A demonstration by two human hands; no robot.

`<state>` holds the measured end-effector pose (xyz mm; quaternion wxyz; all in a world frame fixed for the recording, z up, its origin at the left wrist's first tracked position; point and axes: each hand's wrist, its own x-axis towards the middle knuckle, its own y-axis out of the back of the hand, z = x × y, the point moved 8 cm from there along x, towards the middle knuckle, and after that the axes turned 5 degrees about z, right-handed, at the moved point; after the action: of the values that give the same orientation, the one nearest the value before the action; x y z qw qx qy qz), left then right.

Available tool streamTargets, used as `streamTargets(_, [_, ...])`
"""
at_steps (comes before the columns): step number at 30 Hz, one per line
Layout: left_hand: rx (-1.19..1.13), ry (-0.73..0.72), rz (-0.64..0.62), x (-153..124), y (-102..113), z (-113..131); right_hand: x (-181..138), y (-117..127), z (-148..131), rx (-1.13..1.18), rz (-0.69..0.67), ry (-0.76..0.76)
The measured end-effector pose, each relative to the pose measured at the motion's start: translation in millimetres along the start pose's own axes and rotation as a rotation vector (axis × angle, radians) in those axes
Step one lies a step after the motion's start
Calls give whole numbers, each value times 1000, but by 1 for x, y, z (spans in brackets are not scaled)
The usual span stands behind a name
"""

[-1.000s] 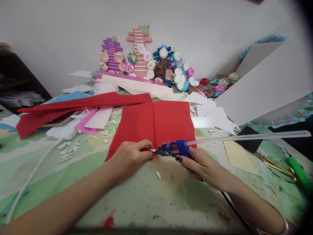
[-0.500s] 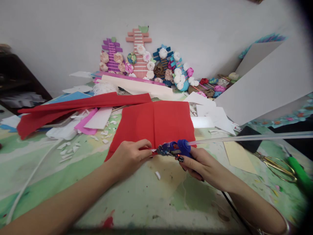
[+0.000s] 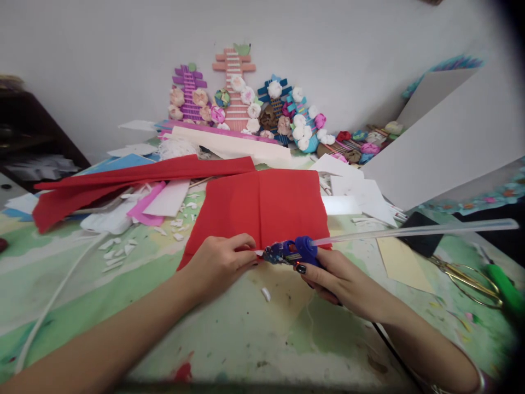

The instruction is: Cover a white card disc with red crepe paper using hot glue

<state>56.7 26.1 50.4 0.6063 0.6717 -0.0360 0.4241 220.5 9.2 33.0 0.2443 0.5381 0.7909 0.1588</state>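
A blue hot glue gun (image 3: 293,250) is gripped in my right hand (image 3: 334,276), with a long clear glue stick (image 3: 410,232) sticking out of its back to the right. Its nozzle points left, close to the fingertips of my left hand (image 3: 223,262). Those fingers are pinched around a small white piece (image 3: 259,253) at the near edge of a red paper sheet (image 3: 287,205). The sheet lies flat with a crease down its middle. Whether the nozzle touches the white piece I cannot tell.
Golden scissors (image 3: 471,282) and a green-handled tool (image 3: 504,290) lie right. Folded red paper (image 3: 143,174), white scraps (image 3: 118,254) and a white power strip (image 3: 109,219) are left. Flower-decorated guitar shapes (image 3: 233,93) stand against the wall. A white chip (image 3: 266,294) lies in front.
The glue gun has shifted very slightly left against the sheet, its nozzle nearer my left fingertips. My left hand keeps its pinch, and the whole view has moved a little.
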Motion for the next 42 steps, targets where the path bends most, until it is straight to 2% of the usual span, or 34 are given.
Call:
streamTargets(13, [-45, 41, 23, -3, -1, -4, 3, -4, -9, -203, 78, 56])
streamTargets(20, [-57, 43, 22, -3, -2, -6, 2, -5, -13, -175, 74, 127])
streamTargets(28, [-44, 38, 25, -2, 0, -6, -7, 1, -11, -139, 54, 78])
streamTargets(35, [-17, 36, 62, 0, 4, -7, -9, 11, -4, -72, 101, 80])
streamTargets(39, [-27, 31, 62, 0, 3, -7, -6, 7, -1, -23, 82, 50])
streamTargets(42, [-36, 43, 52, 0, 1, -8, -3, 3, -5, -76, 75, 54])
